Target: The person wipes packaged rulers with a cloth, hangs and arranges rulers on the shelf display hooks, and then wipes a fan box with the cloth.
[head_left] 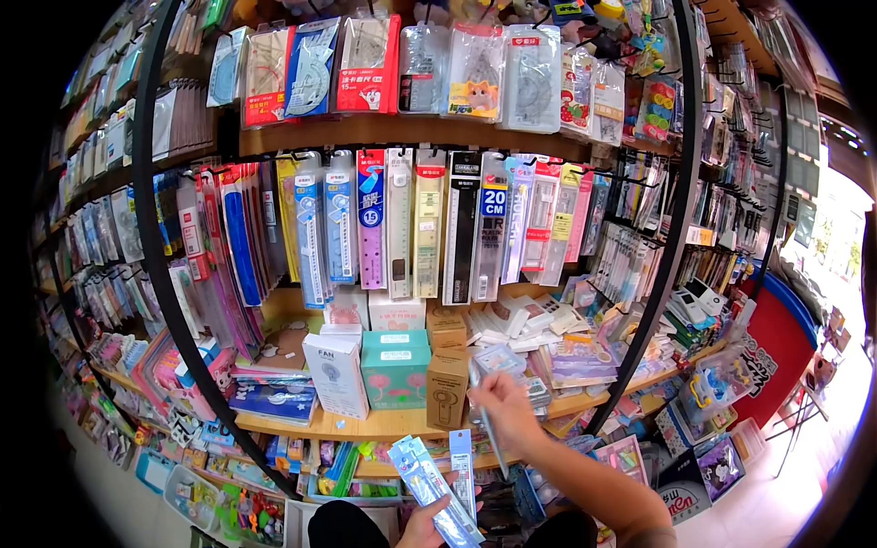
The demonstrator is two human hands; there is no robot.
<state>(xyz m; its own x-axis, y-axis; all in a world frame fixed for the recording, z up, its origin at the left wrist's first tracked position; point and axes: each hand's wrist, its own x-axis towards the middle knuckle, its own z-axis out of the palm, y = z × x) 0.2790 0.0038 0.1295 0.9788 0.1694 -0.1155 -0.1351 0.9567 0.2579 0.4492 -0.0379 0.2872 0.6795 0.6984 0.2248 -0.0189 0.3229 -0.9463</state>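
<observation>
My left hand (426, 524) is at the bottom centre, its fingers wrapped round several blue-and-white packets (429, 484). One more narrow blue-and-white packet (462, 468) stands upright just right of them. My right hand (504, 407) is raised in front of the wooden shelf, fingers closed near a long, thin grey-white packet (491, 429) that hangs down at a slant. Left of this hand stand a brown box (447, 391) and a green box (395, 373). Above, rulers in packs hang in a row, among them a blue-and-white one (340, 224).
Black metal posts (174, 301) frame the shelf on both sides. A white FAN box (336, 376) stands on the wooden shelf (320, 426). Bins of small goods (194, 493) sit low at the left. My dark-clad knees are at the bottom edge.
</observation>
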